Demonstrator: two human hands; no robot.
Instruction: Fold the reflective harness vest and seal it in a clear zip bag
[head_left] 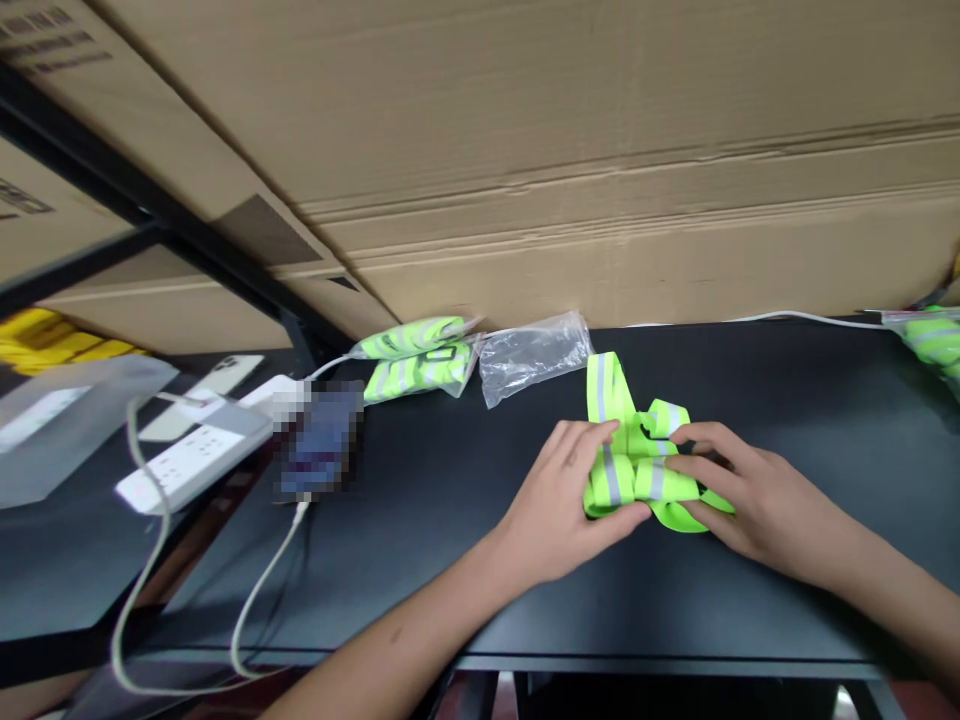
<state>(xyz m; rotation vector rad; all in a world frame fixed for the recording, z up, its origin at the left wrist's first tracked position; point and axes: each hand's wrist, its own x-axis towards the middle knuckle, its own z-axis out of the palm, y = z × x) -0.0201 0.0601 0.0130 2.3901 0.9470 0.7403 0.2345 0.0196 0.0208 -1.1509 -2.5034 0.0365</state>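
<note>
A neon-yellow reflective strap (611,480) with silver-grey bands lies bunched in folded loops on the dark tabletop. One loop of it stands out toward the back. My left hand (559,495) grips the bundle's left side, thumb at the front edge and fingers over the top. From the right, my right hand (757,495) curls its fingers around the loose loops, its thumb near the front. Just behind the bundle lies a clear plastic bag (536,355), which looks flat. Parts of the strap are hidden under my fingers.
Two bagged neon straps (420,370) lie at the back left, and another bagged one (934,345) at the far right. A phone (322,440) with a cable and a white power strip (202,455) are on the left. Cardboard (600,230) walls the back; a black metal frame (225,265) crosses the left.
</note>
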